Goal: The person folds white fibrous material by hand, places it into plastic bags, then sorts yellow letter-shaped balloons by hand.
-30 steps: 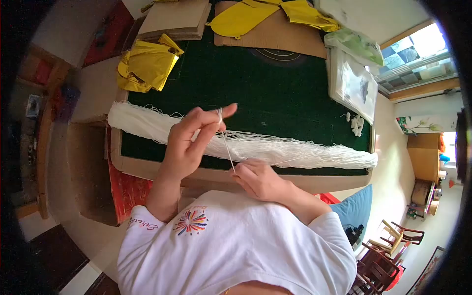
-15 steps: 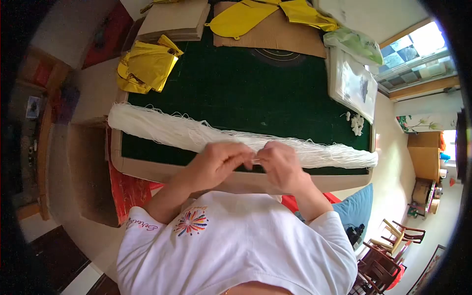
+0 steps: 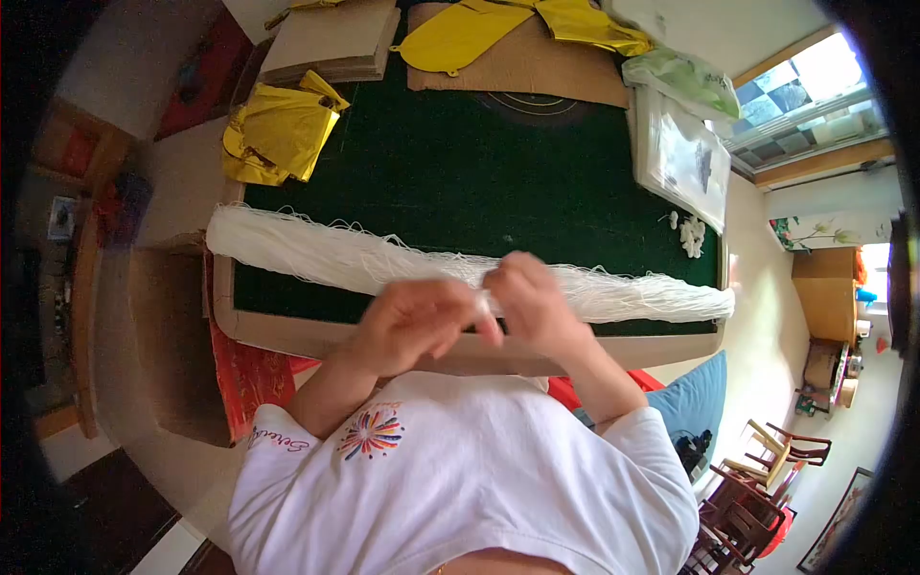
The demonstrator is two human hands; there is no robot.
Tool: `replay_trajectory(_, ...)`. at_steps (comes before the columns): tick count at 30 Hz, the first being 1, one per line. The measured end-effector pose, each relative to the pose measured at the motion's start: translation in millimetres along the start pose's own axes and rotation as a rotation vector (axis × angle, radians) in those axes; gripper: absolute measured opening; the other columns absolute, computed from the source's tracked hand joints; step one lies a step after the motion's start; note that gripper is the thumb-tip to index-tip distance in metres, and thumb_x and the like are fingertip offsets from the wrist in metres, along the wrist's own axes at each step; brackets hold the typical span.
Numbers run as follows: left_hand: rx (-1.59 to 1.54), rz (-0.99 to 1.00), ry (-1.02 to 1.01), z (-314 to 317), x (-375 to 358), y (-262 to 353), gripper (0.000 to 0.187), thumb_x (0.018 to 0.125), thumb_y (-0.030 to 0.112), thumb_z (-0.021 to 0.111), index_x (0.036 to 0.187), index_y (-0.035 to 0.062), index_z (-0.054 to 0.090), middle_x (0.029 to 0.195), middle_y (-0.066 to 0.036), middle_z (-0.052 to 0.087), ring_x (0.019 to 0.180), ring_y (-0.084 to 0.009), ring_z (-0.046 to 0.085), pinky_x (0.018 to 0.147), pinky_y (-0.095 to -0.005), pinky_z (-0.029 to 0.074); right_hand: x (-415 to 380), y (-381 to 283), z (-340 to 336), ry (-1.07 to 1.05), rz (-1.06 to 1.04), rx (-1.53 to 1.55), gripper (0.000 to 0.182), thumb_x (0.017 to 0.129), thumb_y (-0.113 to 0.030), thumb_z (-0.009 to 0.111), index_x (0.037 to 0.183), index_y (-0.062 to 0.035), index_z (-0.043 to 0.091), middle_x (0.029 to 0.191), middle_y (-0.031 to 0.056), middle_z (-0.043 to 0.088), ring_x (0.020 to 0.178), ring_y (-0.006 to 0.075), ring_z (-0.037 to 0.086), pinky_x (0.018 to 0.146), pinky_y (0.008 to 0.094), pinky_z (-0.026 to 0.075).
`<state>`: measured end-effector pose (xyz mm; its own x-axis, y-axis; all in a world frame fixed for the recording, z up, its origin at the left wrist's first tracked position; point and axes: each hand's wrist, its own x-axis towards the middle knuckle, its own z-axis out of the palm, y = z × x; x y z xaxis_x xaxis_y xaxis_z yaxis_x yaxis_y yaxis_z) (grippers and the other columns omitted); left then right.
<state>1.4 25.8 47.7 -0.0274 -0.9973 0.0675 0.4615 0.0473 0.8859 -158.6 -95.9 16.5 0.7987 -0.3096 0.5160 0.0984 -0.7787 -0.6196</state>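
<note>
A long hank of white string (image 3: pixel 297 251) lies across the near side of the green tabletop (image 3: pixel 450 182). My left hand (image 3: pixel 412 321) and my right hand (image 3: pixel 532 302) meet in front of its middle, nearly fingertip to fingertip. Motion smears both hands. Between the fingertips shows a small white thing (image 3: pixel 487 301), too blurred for me to name. The left fingers are curled and pinched towards it, with one finger pointing down. My right hand is closed, its thumb and fingertips drawn together at the same white thing.
Gold foil pieces (image 3: pixel 283 134) lie at the left. Stacked cardboard (image 3: pixel 331 43) and a cardboard sheet with yellow foil (image 3: pixel 460 38) are at the back. Clear plastic bags (image 3: pixel 682 158) and small white clumps (image 3: pixel 692 237) sit at the right. An open box (image 3: pixel 177 335) stands at the left.
My right hand has risen slightly and turned. The left hand has shifted a little left, one finger now pointing down. The white thing stays between them, and the view has shifted slightly.
</note>
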Motion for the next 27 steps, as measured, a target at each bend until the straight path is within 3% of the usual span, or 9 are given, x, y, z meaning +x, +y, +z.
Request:
replay_trajectory(3, 0.656, 0.19, 0.36, -11.8, 22.9, -11.7, 0.016, 0.093, 0.012, 0.051, 0.093, 0.0008, 0.063, 0.088, -0.009, 0.069, 0.067, -0.0119, 0.06, 0.061, -0.024, 0.047, -6.8, -20.7, 16.2, -0.216, 0.002, 0.133, 0.012, 0.076, 0.005, 0.055, 0.086, -0.0014, 0.053, 0.073, 0.0123, 0.053, 0.062, 0.0318, 0.05, 0.056, 0.0355, 0.04)
replay_trajectory(5, 0.787, -0.039, 0.159, -15.7, 12.2, -18.3, 0.019, 0.094, 0.014, 0.051, 0.092, -0.0008, 0.063, 0.088, -0.008, 0.069, 0.076, -0.0145, 0.062, 0.069, -0.0262, 0.049, -2.3, -16.7, -0.6, -0.086, -0.037, 0.13, 0.011, 0.076, 0.002, 0.057, 0.086, -0.0014, 0.053, 0.073, 0.0122, 0.052, 0.061, 0.0317, 0.05, 0.056, 0.0354, 0.04)
replay_trajectory(6, 0.781, -0.051, -0.082, -12.6, 7.3, -13.8, 0.018, 0.093, 0.014, 0.052, 0.092, -0.0004, 0.062, 0.086, -0.008, 0.069, 0.072, -0.0139, 0.062, 0.066, -0.0255, 0.049, -0.5, -13.2, -10.1, 0.045, -0.067, 0.122, 0.012, 0.075, -0.001, 0.059, 0.085, -0.0013, 0.053, 0.073, 0.0121, 0.052, 0.06, 0.0316, 0.049, 0.056, 0.0353, 0.039)
replay_trajectory(10, 0.108, -0.019, 0.047, -0.5, 0.5, 7.5, 0.015, 0.093, 0.013, 0.052, 0.093, 0.0006, 0.062, 0.085, -0.009, 0.069, 0.07, -0.0129, 0.062, 0.06, -0.0242, 0.048, 0.8, -16.1, 0.7, -0.16, 0.115, 0.019, 0.018, 0.071, -0.008, 0.061, 0.086, -0.0016, 0.053, 0.073, 0.0105, 0.051, 0.067, 0.0303, 0.053, 0.06, 0.0401, 0.043)
replay_trajectory(13, 0.817, 0.121, 0.312, -14.3, 19.7, -12.2, 0.012, 0.091, 0.008, 0.053, 0.092, 0.0009, 0.063, 0.086, -0.007, 0.069, 0.071, -0.0134, 0.062, 0.06, -0.0247, 0.048, -5.5, -22.2, 3.8, -0.188, -0.055, 0.157, 0.02, 0.072, -0.008, 0.061, 0.09, -0.0018, 0.055, 0.072, 0.0109, 0.05, 0.067, 0.029, 0.054, 0.06, 0.0389, 0.045)
replay_trajectory(16, 0.417, -0.131, -0.157, 0.4, 2.2, 1.3, 0.014, 0.09, 0.008, 0.054, 0.096, 0.0008, 0.065, 0.083, -0.003, 0.067, 0.065, -0.0071, 0.057, 0.057, -0.0209, 0.045, 4.8, -8.7, -21.9, 0.072, 0.057, -0.062, 0.024, 0.071, -0.009, 0.063, 0.092, -0.0007, 0.055, 0.074, 0.0114, 0.052, 0.066, 0.0294, 0.054, 0.059, 0.0394, 0.045)
replay_trajectory(20, 0.475, 0.073, 0.275, 7.3, 16.3, 13.8, 0.013, 0.086, 0.009, 0.059, 0.092, 0.0006, 0.067, 0.081, -0.003, 0.066, 0.062, -0.0065, 0.053, 0.056, -0.0202, 0.043, -10.9, -9.5, 5.1, -0.186, 0.093, -0.074, 0.022, 0.071, -0.008, 0.064, 0.09, -0.0012, 0.058, 0.074, 0.0107, 0.055, 0.067, 0.0293, 0.057, 0.059, 0.0388, 0.045)
replay_trajectory(24, 0.681, -0.016, -0.186, -13.6, 2.2, 1.8, 0.015, 0.086, 0.009, 0.059, 0.095, 0.0001, 0.067, 0.082, -0.004, 0.067, 0.063, -0.009, 0.054, 0.057, -0.0237, 0.045, 3.8, -11.7, -16.8, 0.064, 0.022, 0.048, 0.018, 0.073, -0.004, 0.059, 0.091, -0.0032, 0.057, 0.071, 0.0082, 0.055, 0.065, 0.0286, 0.057, 0.056, 0.0367, 0.045)
replay_trajectory(27, 0.347, -0.202, 0.045, 1.3, 1.6, 17.4, 0.013, 0.084, 0.006, 0.061, 0.094, -0.0001, 0.067, 0.083, -0.006, 0.068, 0.07, -0.0129, 0.058, 0.063, -0.0261, 0.048, -1.0, -6.7, 3.0, -0.1, 0.012, 0.043, 0.016, 0.072, -0.003, 0.059, 0.087, -0.0038, 0.055, 0.069, 0.0091, 0.054, 0.063, 0.0299, 0.055, 0.056, 0.0367, 0.045)
